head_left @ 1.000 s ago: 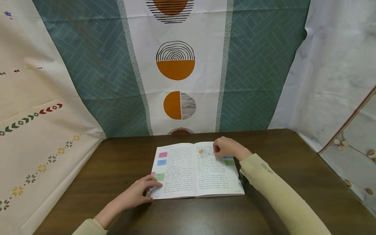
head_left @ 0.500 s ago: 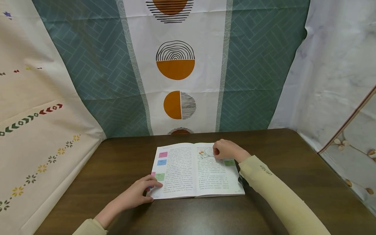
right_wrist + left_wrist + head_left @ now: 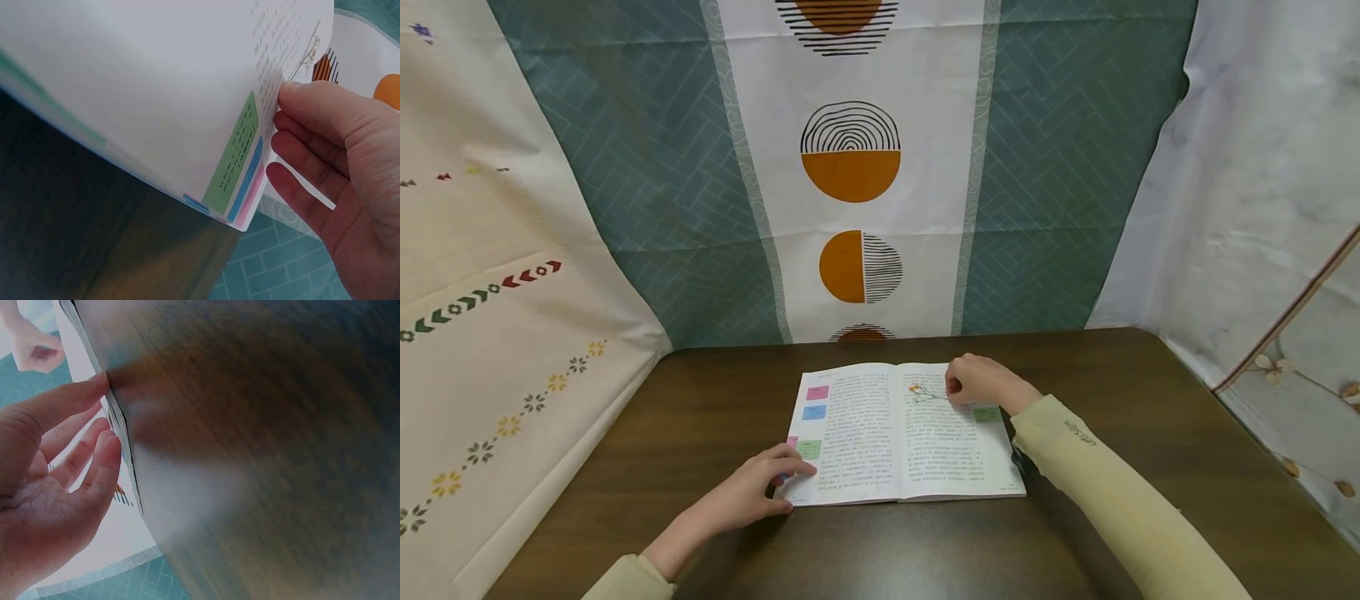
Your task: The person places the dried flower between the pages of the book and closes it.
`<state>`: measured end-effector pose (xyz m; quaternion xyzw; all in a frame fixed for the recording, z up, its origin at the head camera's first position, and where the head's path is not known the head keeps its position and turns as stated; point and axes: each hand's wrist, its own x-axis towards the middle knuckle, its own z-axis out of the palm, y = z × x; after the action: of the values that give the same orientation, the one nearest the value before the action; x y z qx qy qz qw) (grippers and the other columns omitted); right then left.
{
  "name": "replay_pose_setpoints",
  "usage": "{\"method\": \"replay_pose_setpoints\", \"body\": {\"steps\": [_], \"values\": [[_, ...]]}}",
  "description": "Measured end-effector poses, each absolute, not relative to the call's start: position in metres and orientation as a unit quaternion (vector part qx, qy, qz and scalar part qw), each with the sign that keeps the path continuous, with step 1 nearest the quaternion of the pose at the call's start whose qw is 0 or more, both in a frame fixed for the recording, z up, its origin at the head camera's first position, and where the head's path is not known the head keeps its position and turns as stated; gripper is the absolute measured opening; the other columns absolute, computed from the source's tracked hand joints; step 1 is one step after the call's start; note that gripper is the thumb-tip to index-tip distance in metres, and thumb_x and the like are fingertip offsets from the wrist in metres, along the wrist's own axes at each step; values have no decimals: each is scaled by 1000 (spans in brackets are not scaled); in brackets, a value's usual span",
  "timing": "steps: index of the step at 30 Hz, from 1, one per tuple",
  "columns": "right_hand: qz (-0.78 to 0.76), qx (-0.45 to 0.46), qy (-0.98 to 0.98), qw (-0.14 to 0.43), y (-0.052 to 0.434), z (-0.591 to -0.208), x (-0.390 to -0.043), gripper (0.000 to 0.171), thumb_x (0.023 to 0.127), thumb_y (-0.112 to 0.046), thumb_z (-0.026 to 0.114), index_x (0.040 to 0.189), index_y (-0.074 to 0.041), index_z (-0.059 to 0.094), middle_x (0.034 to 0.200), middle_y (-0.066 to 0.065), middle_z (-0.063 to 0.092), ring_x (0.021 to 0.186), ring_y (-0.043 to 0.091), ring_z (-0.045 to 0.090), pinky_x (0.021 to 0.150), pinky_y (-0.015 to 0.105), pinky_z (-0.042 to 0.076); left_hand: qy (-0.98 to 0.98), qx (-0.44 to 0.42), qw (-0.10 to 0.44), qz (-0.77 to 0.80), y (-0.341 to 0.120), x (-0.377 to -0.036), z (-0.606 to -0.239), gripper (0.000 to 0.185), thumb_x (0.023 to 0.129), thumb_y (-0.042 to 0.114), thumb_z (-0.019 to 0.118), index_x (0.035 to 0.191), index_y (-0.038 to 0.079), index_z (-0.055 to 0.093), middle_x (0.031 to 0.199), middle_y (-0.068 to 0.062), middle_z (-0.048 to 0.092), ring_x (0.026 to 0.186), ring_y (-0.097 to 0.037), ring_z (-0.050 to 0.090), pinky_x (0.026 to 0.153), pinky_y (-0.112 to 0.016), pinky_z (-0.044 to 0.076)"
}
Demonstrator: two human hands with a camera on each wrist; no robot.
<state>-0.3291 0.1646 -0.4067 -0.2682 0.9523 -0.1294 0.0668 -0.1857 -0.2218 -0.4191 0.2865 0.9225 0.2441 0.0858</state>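
Observation:
An open book with printed text lies on the dark wooden table. My right hand is over the upper part of its right page, pinching the thin stem of a small flower sprig. The sprig has orange-yellow blooms that point left toward the book's middle. Thumb and index finger meet at the stem's end in the right wrist view, where the sprig lies close along the page. My left hand rests at the lower left corner of the book, fingers over the page and thumb at the bottom edge.
Pink, blue and green notes mark the left page's outer margin. A green note shows on the right page beneath my right hand. Patterned cloth hangs behind the table.
My right hand has come down slightly, and the sprig has gone from end-on and blurred to lying sideways along the page. My left hand stays where it was.

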Motion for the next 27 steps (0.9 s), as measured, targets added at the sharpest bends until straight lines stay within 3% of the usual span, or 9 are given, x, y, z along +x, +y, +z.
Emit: {"method": "replay_pose_setpoints", "body": {"steps": [11, 19, 23, 27], "values": [[-131, -285, 948, 48, 170, -410, -325, 12, 87, -17, 75, 78, -19, 67, 75, -6, 61, 68, 10, 50, 66, 26, 43, 922, 288, 85, 245, -224, -186, -421, 42, 79, 10, 80, 119, 16, 69, 119, 0, 58, 101, -18, 56, 85, -27, 55], [-136, -255, 957, 6, 180, -415, -299, 14, 83, -23, 78, 92, -17, 70, 88, -3, 64, 77, 12, 52, 69, 29, 46, 922, 292, 79, 242, -224, -187, -422, 41, 79, 10, 80, 119, 15, 69, 117, 0, 58, 97, -15, 56, 83, -26, 54], [-134, -245, 960, -6, 186, -415, -280, 28, 86, -26, 76, 109, -12, 71, 116, 7, 68, 101, 22, 62, 84, 41, 54, 921, 294, 81, 243, -224, -187, -421, 41, 80, 10, 80, 118, 15, 69, 117, 0, 59, 98, -15, 56, 83, -26, 54], [-138, -240, 961, -23, 195, -416, -261, 44, 87, -27, 75, 124, -6, 66, 136, 17, 59, 126, 34, 56, 96, 50, 52, 921, 294, 84, 242, -223, -187, -421, 41, 80, 10, 80, 119, 16, 69, 117, 0, 58, 98, -15, 56, 83, -26, 54]]}}
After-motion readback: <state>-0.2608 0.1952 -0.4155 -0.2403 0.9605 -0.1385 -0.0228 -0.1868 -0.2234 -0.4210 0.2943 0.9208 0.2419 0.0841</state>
